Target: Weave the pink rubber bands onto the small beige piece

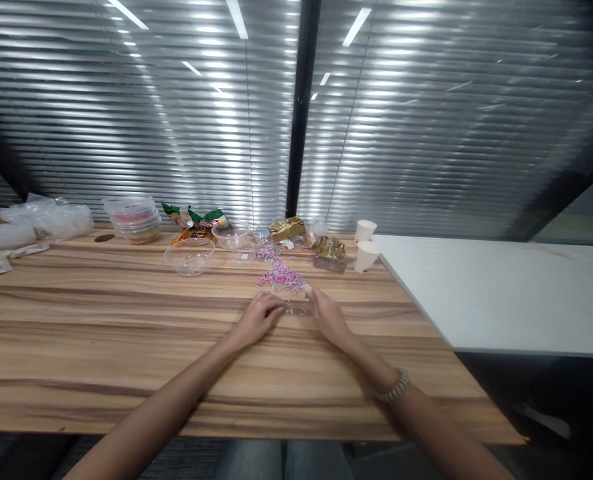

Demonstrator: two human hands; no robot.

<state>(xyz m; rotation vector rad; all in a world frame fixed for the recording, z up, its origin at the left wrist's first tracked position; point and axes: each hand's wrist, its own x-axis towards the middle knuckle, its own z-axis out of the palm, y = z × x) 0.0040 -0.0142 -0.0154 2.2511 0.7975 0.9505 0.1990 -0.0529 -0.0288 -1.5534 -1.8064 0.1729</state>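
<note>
A loose pile of small pink, purple and pale rings (pixel 281 277), like little elastic bands, lies on the wooden table in front of both hands. My left hand (pixel 261 318) rests just below the pile, fingers curled and closed. Its fingertips meet the left end of a small clear item (pixel 296 311) that lies between the hands; its kind is too blurred to tell. On the other side my right hand (pixel 329 318) is closed, fingertips together at the pile's right edge by a pale bit. What either hand pinches is hidden or too small to name.
Behind the pile stand a clear tub (pixel 190 257), another clear bowl (pixel 230 235), gold packages (pixel 330 255) and two paper cups (pixel 367 257). Stacked containers (pixel 135 219), green snack bags (pixel 201 217) and plastic bags (pixel 51 219) are farther left. A white table (pixel 501 293) adjoins at right.
</note>
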